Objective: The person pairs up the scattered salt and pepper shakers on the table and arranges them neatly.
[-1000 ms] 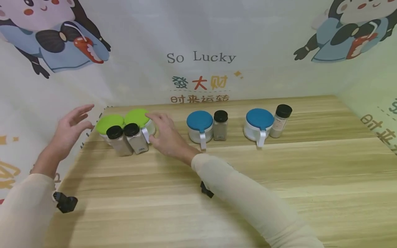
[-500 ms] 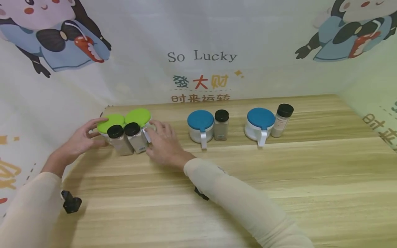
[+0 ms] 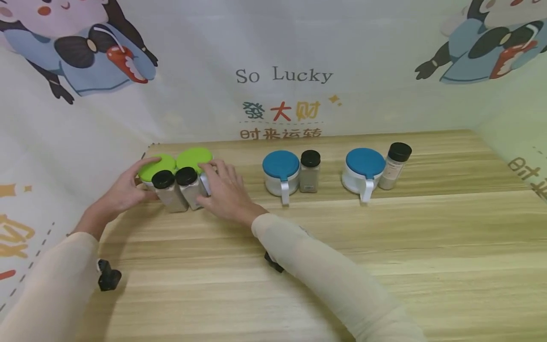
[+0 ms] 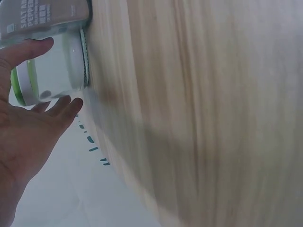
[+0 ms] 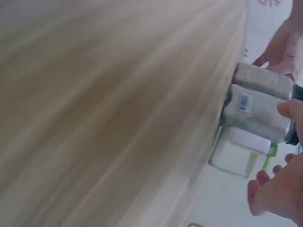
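Two lidded jars, the left green-lidded jar (image 3: 156,167) and the right green-lidded jar (image 3: 194,158), stand side by side at the table's back left. Two black-capped seasoning bottles, one on the left (image 3: 171,195) and one on the right (image 3: 191,189), stand before them. My left hand (image 3: 123,192) spreads thumb and fingers about the left jar; its label-side neighbour reads salt and pepper in the left wrist view. From the right, my right hand (image 3: 226,190) reaches in, its thumb at the right bottle (image 5: 260,111) and its fingers near the right jar.
Farther right stand a blue-lidded jar (image 3: 280,171) with a black-capped bottle (image 3: 309,173), then another blue-lidded jar (image 3: 364,171) with a round black-capped bottle (image 3: 394,168). A printed cloth (image 3: 192,104) hangs behind the wooden table (image 3: 384,247).
My left hand has come down and rightward from above the table's left edge to the left green-lidded jar. The right hand has shifted slightly closer to the right bottle.
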The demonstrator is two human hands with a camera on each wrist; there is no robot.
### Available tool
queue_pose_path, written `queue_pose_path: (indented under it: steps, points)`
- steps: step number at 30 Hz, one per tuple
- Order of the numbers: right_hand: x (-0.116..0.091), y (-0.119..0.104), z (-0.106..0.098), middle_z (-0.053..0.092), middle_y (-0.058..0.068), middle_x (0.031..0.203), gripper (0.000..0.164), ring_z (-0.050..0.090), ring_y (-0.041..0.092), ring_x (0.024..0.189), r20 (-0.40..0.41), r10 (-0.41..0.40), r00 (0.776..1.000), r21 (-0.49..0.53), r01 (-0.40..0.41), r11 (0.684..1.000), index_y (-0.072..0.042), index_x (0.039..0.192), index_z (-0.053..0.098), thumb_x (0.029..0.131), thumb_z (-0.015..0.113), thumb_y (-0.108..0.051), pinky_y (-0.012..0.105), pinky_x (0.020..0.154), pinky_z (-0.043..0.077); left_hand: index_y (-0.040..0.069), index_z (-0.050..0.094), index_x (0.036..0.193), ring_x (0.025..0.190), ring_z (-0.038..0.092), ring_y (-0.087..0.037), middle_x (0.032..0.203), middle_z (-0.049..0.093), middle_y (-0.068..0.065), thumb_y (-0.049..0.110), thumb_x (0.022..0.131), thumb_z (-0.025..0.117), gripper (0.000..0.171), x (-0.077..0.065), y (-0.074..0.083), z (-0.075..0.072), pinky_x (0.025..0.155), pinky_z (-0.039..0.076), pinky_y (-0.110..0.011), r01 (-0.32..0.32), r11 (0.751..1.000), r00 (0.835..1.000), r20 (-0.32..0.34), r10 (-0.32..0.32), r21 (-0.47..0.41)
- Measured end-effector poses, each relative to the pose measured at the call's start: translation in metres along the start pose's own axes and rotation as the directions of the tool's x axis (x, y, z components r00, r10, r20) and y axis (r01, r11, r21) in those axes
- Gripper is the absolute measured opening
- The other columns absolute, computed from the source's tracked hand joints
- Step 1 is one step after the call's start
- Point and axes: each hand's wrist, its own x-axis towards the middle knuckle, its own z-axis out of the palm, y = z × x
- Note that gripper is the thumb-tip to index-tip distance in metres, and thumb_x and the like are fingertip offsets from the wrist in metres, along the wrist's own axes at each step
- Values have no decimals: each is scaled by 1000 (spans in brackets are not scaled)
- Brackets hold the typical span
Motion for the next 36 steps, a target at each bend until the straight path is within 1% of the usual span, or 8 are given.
queue_pose_path:
  steps: [8,10,13,17,22,26,31,36]
  points:
    - [3,-3,6,28,0,157,64,28,21,137,42,62,997,17,-62,998,-27,153,44,97,69,-43,40,107,29,6,30,159,142,22,-55,162,22,-25,-19,81,64,89,0,-1,6,106,24,-73,-53,998,999,5,52,22]
    - [2,-2,7,28,1,157,63,27,21,137,40,62,997,25,-64,998,-26,152,43,98,68,-44,41,109,28,2,34,156,140,27,-55,157,30,-30,-22,77,66,88,2,-1,6,106,24,-73,-111,992,994,-6,112,56]
    - [1,-1,6,26,2,158,62,26,23,138,30,44,999,41,-45,998,-25,152,42,98,66,-44,42,110,26,-3,38,153,140,18,-57,152,24,-42,-21,75,69,86,3,-1,5,105,15,-79,-142,980,988,-42,149,139]
    - [-1,-1,5,27,5,155,59,25,23,137,30,26,999,62,-27,998,-22,150,43,99,65,-43,42,110,25,-3,43,149,140,6,-58,146,7,-49,-16,76,67,78,0,-2,0,100,15,-84,-88,955,982,-134,130,281]
    - [-4,-1,5,28,7,150,57,24,24,137,25,7,1000,96,-9,995,-17,145,42,99,67,-40,42,110,26,-1,43,150,139,10,-61,147,5,-49,-16,70,55,83,-3,-8,-4,99,22,-83,-22,937,967,-232,109,347]
    - [-5,-1,5,27,9,151,58,24,24,139,17,2,1000,113,-4,994,-14,144,43,98,68,-39,42,111,26,2,33,155,137,9,-65,146,4,-50,-13,68,64,94,-5,-10,-9,98,20,-84,19,943,981,-188,47,332]
    - [-6,0,4,26,10,151,57,28,23,139,12,-7,1000,110,6,994,-12,143,43,98,68,-38,37,115,28,6,20,158,132,14,-63,142,6,-50,11,73,87,108,-2,-8,-9,94,25,-83,68,935,994,-106,-33,348]
    - [-9,0,2,37,8,143,57,39,19,130,22,-34,999,119,31,992,-9,143,44,99,68,-36,30,109,36,5,16,157,125,24,-65,139,8,-49,22,82,84,103,-3,-6,-8,91,33,-80,117,933,989,-125,-78,340]
